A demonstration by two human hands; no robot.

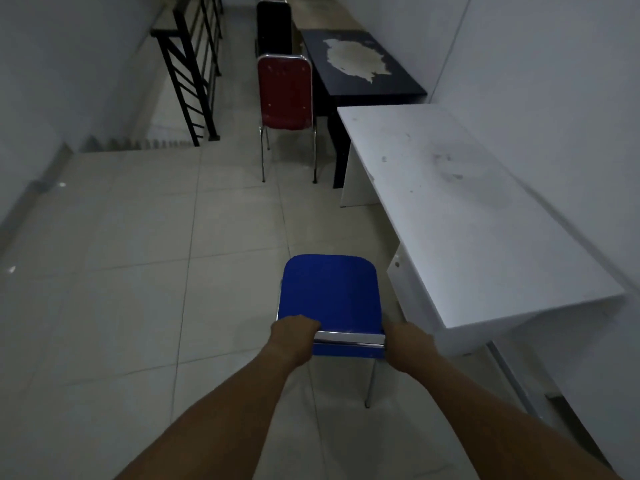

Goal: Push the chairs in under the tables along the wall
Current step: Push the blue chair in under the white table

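Observation:
A blue chair (330, 292) with chrome legs stands on the tiled floor just left of the white table (467, 220), outside it. My left hand (294, 332) grips the left end of its backrest top and my right hand (407, 344) grips the right end. Farther along, a red chair (285, 93) stands beside a dark table (360, 64) with a worn patch on its top. A black chair (274, 27) stands behind that, next to a beige table (322, 13).
The tables line the white wall (554, 64) on the right. A black railing (194, 67) guards a stairwell at the far left, with the step edge (138, 145) beyond the tiles. Open tiled floor (138, 254) lies to the left of the blue chair.

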